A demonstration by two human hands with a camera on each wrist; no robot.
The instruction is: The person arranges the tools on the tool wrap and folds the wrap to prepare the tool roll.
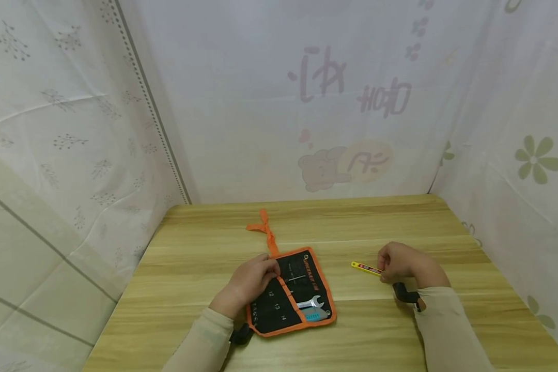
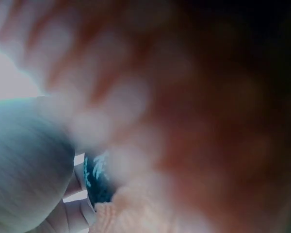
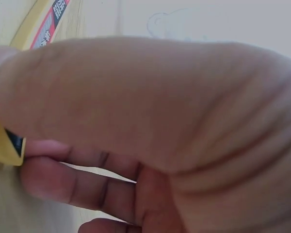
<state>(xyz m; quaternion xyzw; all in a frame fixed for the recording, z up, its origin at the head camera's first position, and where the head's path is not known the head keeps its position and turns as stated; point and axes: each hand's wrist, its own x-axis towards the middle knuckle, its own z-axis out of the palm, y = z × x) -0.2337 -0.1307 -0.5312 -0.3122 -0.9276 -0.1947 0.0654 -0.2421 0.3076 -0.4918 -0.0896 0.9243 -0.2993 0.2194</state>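
Observation:
A black tool pouch [image 1: 272, 312] with orange trim, printed pocket numbers and an orange tie strap [image 1: 264, 227] lies on the table. My left hand [image 1: 251, 281] pinches the orange-edged pocket at its upper left. An open-end wrench [image 1: 312, 302] and a grey-and-teal tool [image 1: 315, 314] stick out of the lower pockets. To the right, my right hand [image 1: 400, 263] holds a slim yellow tool [image 1: 365, 267] between thumb and fingers, just over the table. It has a red-and-black label and a hole at its far end. In the left wrist view, blurred skin hides most of the pouch.
The wooden table [image 1: 204, 222] reaches back to a pale printed curtain [image 1: 242, 129]. More curtains hang at the left and right sides. A black wrist strap piece [image 1: 405, 293] sits under the right wrist, and another [image 1: 242, 335] is beside the pouch's lower left corner.

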